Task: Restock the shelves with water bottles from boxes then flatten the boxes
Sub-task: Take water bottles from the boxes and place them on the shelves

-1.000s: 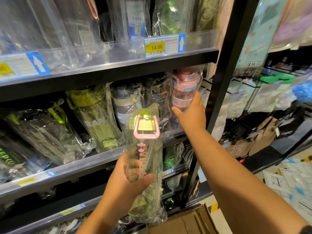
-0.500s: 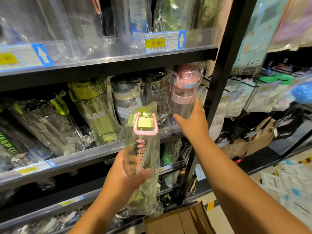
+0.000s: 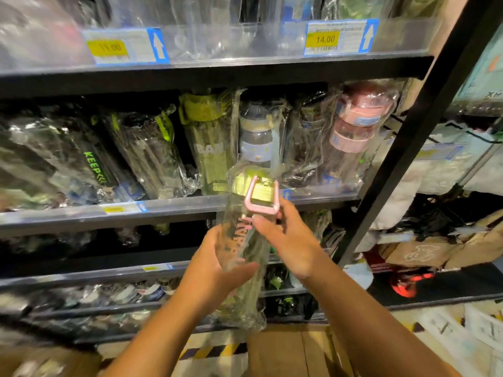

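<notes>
A clear water bottle (image 3: 246, 248) with a pink handle and yellow-green cap, wrapped in plastic, stands upright in front of the shelf. My left hand (image 3: 217, 265) grips its middle from the left. My right hand (image 3: 288, 240) touches its upper part just below the pink handle. Behind it, the middle shelf (image 3: 174, 209) holds wrapped bottles: a green bottle (image 3: 211, 142), a grey-blue bottle (image 3: 257, 134) and a pink bottle (image 3: 356, 126) at the right end.
A black upright post (image 3: 408, 137) bounds the shelf on the right. The upper shelf carries price tags (image 3: 334, 38). An open cardboard box (image 3: 294, 352) lies on the floor below my arms. Bags and packaged goods fill the neighbouring rack (image 3: 449, 240) at right.
My right hand has left the pink bottle on the shelf and come down onto the held bottle near its handle. The view has shifted right and down.
</notes>
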